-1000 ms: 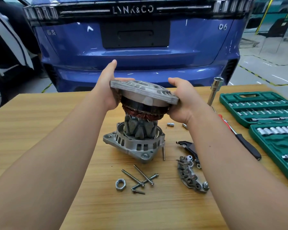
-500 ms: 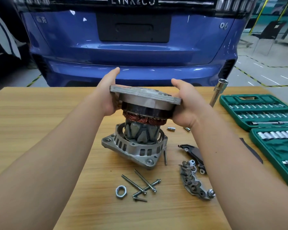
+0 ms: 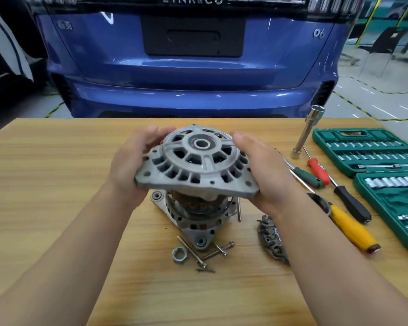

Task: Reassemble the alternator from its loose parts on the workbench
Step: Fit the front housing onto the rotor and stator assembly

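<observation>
The grey cast upper alternator housing (image 3: 196,165), with vent slots and a central bearing hole, hangs just above the lower housing (image 3: 198,225), which stands on the workbench. Copper windings show in the gap between them. My left hand (image 3: 130,165) grips the upper housing's left edge, fingers curled over its far rim. My right hand (image 3: 264,170) grips its right edge. A hex nut (image 3: 179,254) and several long bolts (image 3: 205,252) lie in front of the lower housing. A rectifier plate (image 3: 272,238) lies to the right, partly hidden by my right forearm.
Screwdrivers with green (image 3: 307,177), red (image 3: 318,171), black (image 3: 352,203) and yellow (image 3: 351,229) handles lie right of my hands. A socket extension (image 3: 307,131) leans beside two open green socket cases (image 3: 363,149). A blue car's rear (image 3: 191,67) stands beyond the table's far edge.
The upper housing has come down closer over the lower housing, hiding the rotor. The camera has tilted down, so the housing's top face now shows.
</observation>
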The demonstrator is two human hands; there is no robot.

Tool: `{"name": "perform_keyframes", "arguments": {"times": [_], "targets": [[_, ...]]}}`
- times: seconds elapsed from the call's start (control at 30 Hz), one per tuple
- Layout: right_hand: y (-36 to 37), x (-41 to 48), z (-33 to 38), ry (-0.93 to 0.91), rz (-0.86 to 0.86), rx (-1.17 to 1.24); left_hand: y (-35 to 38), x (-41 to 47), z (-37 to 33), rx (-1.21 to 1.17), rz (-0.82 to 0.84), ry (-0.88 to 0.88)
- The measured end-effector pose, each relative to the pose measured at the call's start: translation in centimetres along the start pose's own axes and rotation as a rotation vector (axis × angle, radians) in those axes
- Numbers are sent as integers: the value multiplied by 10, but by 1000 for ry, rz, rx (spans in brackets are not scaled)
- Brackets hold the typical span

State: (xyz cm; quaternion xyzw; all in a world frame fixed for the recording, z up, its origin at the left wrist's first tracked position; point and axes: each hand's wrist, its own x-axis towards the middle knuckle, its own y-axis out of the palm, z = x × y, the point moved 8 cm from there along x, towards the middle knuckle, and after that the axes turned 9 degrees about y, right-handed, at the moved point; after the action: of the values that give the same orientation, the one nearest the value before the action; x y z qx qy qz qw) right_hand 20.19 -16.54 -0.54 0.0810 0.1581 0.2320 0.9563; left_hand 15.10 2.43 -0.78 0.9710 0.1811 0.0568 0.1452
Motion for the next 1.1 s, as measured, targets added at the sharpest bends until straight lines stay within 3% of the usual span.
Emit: {"name": "perform_keyframes", "arguments": {"times": [0.13, 0.33, 0.4, 0.5, 0.53, 0.6, 0.7, 0.8, 0.87, 1.0, 1.1], "targets": [[2, -28, -11, -125, -6, 16, -5, -31, 5, -139, 47, 58], [7, -43, -24, -184, -132, 136, 1, -21, -3, -50, 83, 19], [6, -40, -22, -157, -192, 155, -23, -22, -2, 48, -86, 91], [3, -35, -15, -131, -225, 175, -105, -113, -2, 359, -592, 510], [3, -33, -13, -120, -222, 161, -129, -164, 13, 345, -739, 621], [4, -33, -8, -119, -201, 124, -159, -244, 52, 256, -914, 617], [8, -37, -7, -117, -173, 105, -148, -261, 54, 544, -780, 520], [8, -46, -13, -126, -190, 87, -120, -208, 4, 572, -581, 626], [8, -50, -15, -139, -207, 53, -90, -144, -9, 466, -376, 512], [8, -50, -17, -162, -211, 48, -8, -56, 11, 29, 180, 128], [5, -44, -26, -155, -182, 132, 6, -31, 27, -118, 277, -8]]}}
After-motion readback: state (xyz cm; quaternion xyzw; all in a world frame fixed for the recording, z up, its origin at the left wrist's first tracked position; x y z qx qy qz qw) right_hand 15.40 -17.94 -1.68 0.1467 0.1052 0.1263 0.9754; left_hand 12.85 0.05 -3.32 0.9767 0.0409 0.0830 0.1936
